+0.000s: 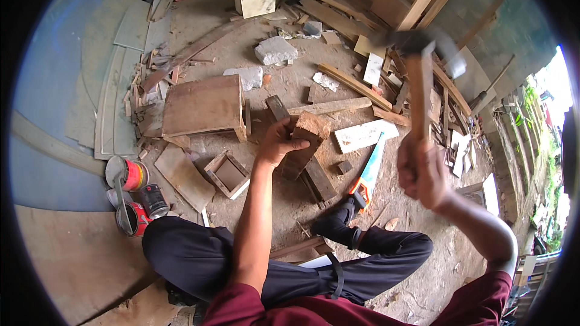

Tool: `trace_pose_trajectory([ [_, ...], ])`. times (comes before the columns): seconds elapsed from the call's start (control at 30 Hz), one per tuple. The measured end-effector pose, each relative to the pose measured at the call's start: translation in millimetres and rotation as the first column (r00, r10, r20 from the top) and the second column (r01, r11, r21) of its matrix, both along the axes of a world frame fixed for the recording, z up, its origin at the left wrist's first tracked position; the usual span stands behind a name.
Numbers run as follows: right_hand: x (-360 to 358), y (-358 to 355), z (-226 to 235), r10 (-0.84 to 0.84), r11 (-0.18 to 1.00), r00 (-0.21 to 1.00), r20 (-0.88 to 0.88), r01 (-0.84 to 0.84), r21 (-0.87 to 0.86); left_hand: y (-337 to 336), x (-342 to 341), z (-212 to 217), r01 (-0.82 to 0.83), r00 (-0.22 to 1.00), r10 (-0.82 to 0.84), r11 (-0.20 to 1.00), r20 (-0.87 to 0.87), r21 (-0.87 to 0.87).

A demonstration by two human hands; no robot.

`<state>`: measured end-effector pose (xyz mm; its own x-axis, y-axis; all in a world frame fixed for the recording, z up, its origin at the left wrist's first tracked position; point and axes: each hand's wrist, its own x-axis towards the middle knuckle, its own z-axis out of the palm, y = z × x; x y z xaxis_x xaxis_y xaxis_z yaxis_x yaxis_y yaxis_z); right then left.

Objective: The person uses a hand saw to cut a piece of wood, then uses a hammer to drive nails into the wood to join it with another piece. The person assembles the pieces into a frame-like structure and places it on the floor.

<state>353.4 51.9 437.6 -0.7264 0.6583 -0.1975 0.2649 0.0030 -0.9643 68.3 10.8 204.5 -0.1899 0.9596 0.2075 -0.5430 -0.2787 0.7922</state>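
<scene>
Wood block (305, 145) between handsaw (368, 172) and small box (226, 174).

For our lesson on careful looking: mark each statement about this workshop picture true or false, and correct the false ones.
1. The right hand holds a raised hammer. True.
2. The left hand rests on a wood block. True.
3. The handsaw is in the left hand. False: it lies on the ground right of the block, untouched.
4. The paint cans stand right of the person's legs. False: they stand on the left.
5. A small open wooden box lies left of the block. True.
6. The hammer head touches the block. False: it is well above it, blurred.
</scene>
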Motion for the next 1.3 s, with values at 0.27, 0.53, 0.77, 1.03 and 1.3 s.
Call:
trace_pose_trajectory([
  [0.27,-31,-12,51,-0.249,0.967,0.967,0.058,0.251,-0.035,-8,-8,5,-0.062,0.998,0.062,0.997,-0.012,-0.034],
  [0.53,12,-6,-35,-0.003,0.946,0.894,0.448,-0.143,0.292,2,0,5,0.008,1.000,-0.008,1.000,-0.011,0.011],
  [0.77,-6,-14,17,-0.060,0.996,0.976,0.209,0.072,-0.050,0,2,5,-0.010,0.999,0.010,1.000,-0.033,0.003],
  [1.03,-13,-22,50,-0.005,0.966,0.919,0.395,0.107,-0.237,2,6,4,-0.012,1.000,0.012,1.000,-0.008,0.013],
  [1.3,9,-23,-2,-0.309,0.947,0.923,-0.229,0.322,0.019,5,12,-2,-0.022,1.000,0.022,1.000,-0.010,-0.019],
])
